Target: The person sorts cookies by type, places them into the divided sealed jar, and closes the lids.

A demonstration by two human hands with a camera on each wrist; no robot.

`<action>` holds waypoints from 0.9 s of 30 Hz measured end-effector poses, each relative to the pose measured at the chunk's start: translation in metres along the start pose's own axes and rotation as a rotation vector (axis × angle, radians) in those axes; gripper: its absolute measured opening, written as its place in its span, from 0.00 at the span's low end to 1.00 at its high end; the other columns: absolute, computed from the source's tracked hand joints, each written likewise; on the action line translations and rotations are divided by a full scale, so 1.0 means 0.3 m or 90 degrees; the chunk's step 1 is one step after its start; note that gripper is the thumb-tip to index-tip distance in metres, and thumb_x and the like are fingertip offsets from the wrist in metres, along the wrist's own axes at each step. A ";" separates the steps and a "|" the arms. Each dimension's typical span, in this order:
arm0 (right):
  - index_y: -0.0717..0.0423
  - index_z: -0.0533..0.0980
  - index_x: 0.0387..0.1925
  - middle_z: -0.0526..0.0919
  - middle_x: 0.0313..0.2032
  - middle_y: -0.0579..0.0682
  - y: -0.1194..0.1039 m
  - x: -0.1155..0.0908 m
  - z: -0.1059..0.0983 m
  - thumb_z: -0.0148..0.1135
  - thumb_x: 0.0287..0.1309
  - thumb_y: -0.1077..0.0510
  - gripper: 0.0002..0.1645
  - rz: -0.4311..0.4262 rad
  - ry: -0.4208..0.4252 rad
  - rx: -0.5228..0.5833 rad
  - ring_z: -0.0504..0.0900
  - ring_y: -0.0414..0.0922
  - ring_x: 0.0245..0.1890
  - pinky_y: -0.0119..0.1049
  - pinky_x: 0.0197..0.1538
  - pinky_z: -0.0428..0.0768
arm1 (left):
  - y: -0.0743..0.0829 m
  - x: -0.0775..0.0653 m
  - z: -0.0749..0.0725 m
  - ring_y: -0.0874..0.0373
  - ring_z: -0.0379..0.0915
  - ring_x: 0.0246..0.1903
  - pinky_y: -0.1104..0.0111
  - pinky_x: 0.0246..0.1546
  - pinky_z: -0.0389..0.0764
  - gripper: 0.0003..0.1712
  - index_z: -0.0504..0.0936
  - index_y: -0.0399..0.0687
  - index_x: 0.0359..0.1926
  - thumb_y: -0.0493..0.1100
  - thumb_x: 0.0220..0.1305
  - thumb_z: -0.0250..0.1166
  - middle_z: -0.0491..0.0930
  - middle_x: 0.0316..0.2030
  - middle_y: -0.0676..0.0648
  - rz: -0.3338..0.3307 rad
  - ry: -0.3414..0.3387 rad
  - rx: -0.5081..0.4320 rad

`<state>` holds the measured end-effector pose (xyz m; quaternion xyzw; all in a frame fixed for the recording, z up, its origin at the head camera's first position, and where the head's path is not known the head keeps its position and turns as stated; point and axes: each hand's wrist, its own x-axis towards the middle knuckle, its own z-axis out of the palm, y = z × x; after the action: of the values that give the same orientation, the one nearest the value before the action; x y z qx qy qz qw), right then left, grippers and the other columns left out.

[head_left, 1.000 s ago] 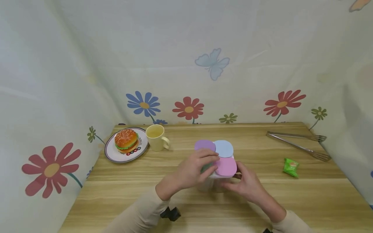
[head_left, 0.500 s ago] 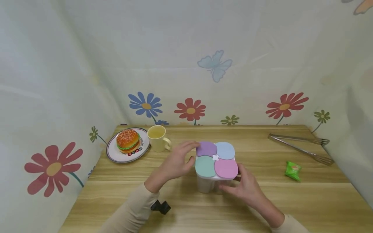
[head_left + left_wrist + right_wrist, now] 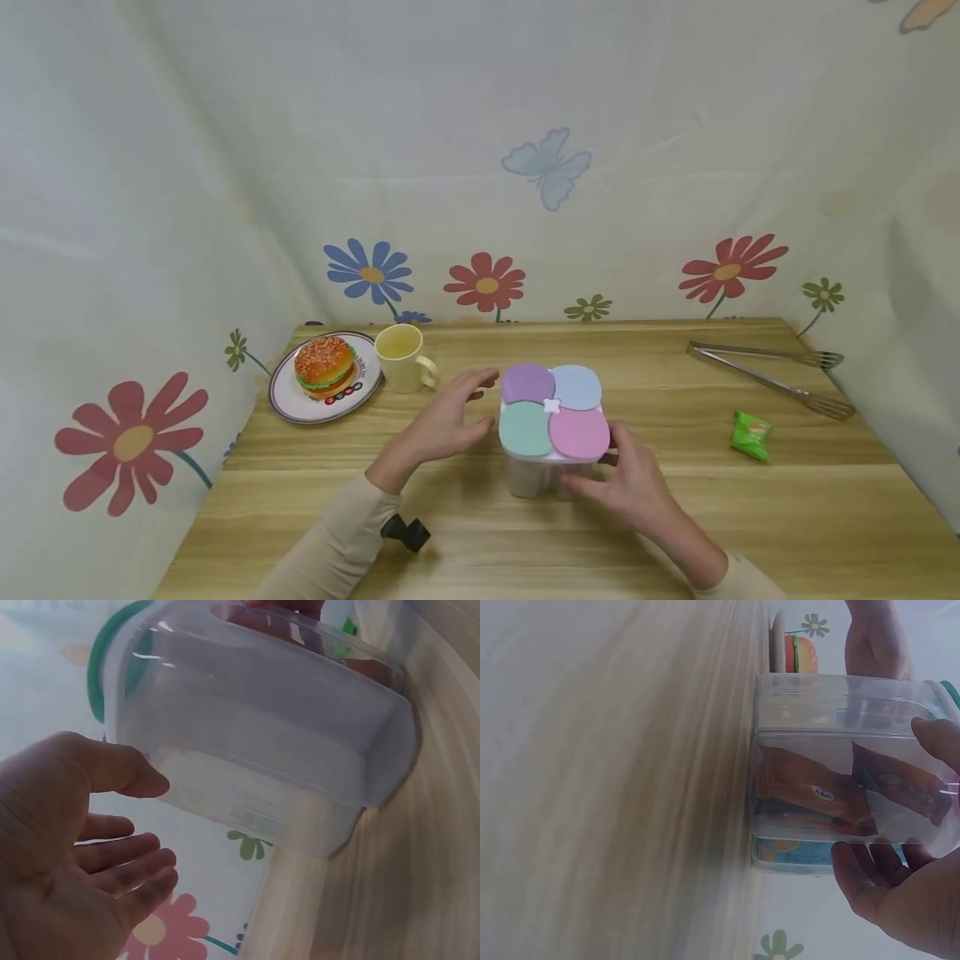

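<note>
A clear storage box [image 3: 528, 478] stands upright on the table, topped by purple [image 3: 528, 384], light blue [image 3: 577, 387], green [image 3: 525, 429] and pink [image 3: 580, 434] lids, all lying flat. My right hand [image 3: 636, 482] holds its right front corner, thumb on the front and fingers along the side. Brown packets [image 3: 806, 784] and a blue packet [image 3: 799, 853] show through the walls in the right wrist view. Left of the box, my left hand [image 3: 442, 423] hovers with fingers relaxed, holding nothing. The compartment wall nearest it [image 3: 247, 720] looks see-through, with nothing visible inside.
At the back left, a toy hamburger [image 3: 325, 365] sits on a white plate [image 3: 288, 400] beside a yellow mug [image 3: 401, 362]. Metal tongs [image 3: 765, 375] lie at the back right. A small green packet [image 3: 751, 435] is right of the box. A floral curtain [image 3: 420, 208] encloses the table.
My left hand has come off the box's top, where its fingers covered the green lid, and moved left. The right hand has kept its hold on the box.
</note>
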<state>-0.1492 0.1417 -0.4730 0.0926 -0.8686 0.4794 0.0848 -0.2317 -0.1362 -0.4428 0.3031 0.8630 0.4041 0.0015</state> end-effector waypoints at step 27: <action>0.60 0.70 0.53 0.79 0.47 0.55 -0.008 -0.005 0.014 0.84 0.31 0.52 0.46 0.015 0.021 -0.034 0.82 0.51 0.46 0.42 0.46 0.85 | -0.057 0.034 0.061 0.51 0.69 0.64 0.57 0.63 0.72 0.42 0.59 0.40 0.72 0.31 0.56 0.65 0.70 0.65 0.41 -0.006 -0.084 -0.132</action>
<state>-0.1473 0.1369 -0.4736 0.0719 -0.8805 0.4587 0.0955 -0.2443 -0.1264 -0.4646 0.3233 0.8159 0.4705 0.0919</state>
